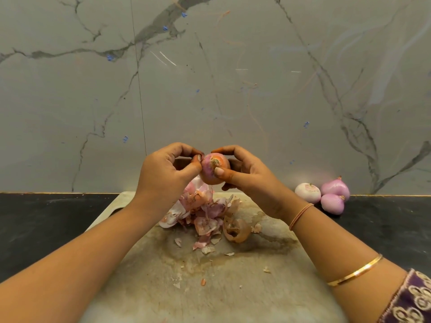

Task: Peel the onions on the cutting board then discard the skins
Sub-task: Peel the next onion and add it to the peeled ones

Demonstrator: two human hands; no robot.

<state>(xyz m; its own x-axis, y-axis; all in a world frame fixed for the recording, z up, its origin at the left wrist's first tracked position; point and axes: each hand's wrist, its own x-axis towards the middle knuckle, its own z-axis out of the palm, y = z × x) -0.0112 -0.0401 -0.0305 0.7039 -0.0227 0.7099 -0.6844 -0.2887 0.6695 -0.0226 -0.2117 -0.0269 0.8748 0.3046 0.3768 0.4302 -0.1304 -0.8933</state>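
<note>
Pink-orange round onion was gripped at frame centre by the curled right hand, its skin pinched by the left hand; the stained grey cutting board was left open below.

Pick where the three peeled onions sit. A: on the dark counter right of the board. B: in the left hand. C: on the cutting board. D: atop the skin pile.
A: the peeled onions lie clustered on the dark counter, off the cutting board.

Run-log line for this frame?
left hand: pinches onion skin | right hand: grips onion over cutting board | skins: piled on board | peeled onions: three on counter
</note>
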